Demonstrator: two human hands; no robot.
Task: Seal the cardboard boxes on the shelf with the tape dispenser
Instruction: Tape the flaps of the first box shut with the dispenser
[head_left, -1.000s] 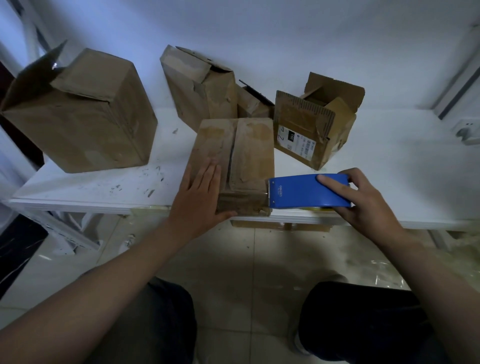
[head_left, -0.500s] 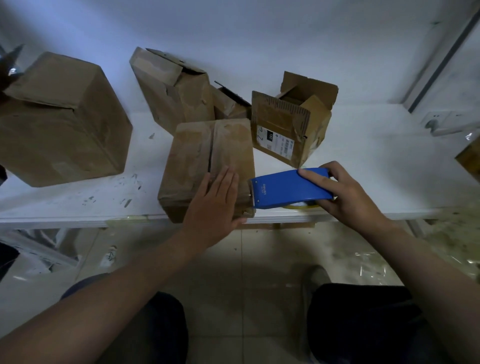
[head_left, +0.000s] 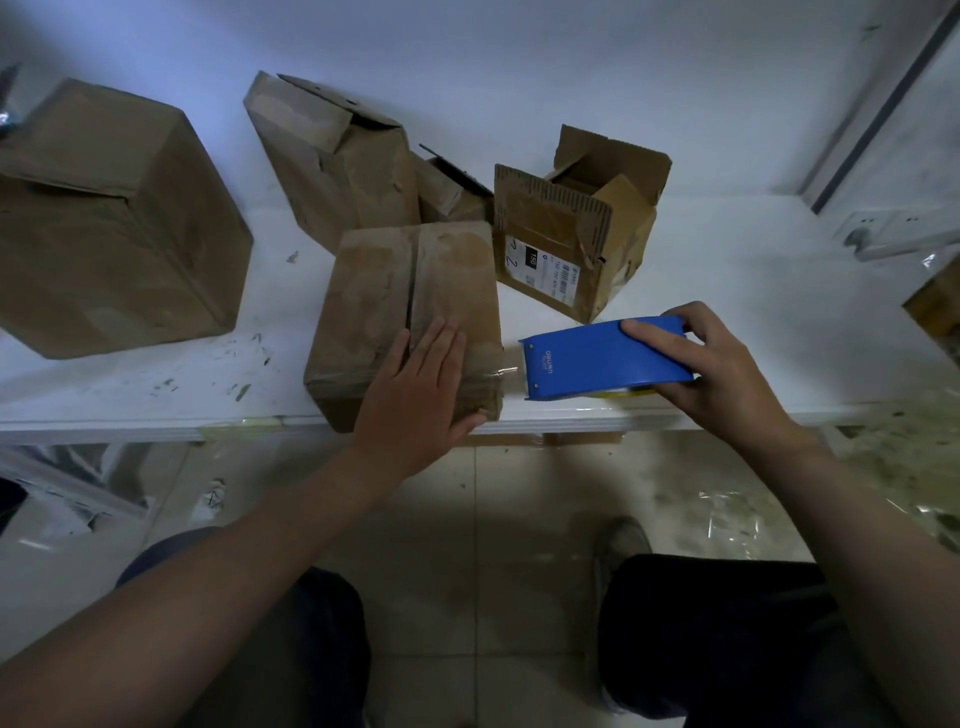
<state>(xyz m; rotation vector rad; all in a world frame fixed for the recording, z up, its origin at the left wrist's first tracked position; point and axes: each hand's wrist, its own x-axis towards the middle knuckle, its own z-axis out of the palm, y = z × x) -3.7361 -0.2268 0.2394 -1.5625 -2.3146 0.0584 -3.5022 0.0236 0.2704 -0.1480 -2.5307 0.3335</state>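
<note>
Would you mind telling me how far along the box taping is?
Done: the front box has its flaps closed. In hand: the left hand presses flat on it while the right hand grips the tape dispenser, a clear tape strip stretching from it to the box's edge. Left: the labelled box stands open and the tall box behind has loose flaps; whether the large box is taped, I cannot tell.

On the shelf (head_left: 727, 270), the near box (head_left: 384, 291) sat at the front edge, the tape dispenser (head_left: 587, 358) just right of it, the open box (head_left: 550, 244) behind the dispenser, the large box (head_left: 109, 223) well left.
</note>
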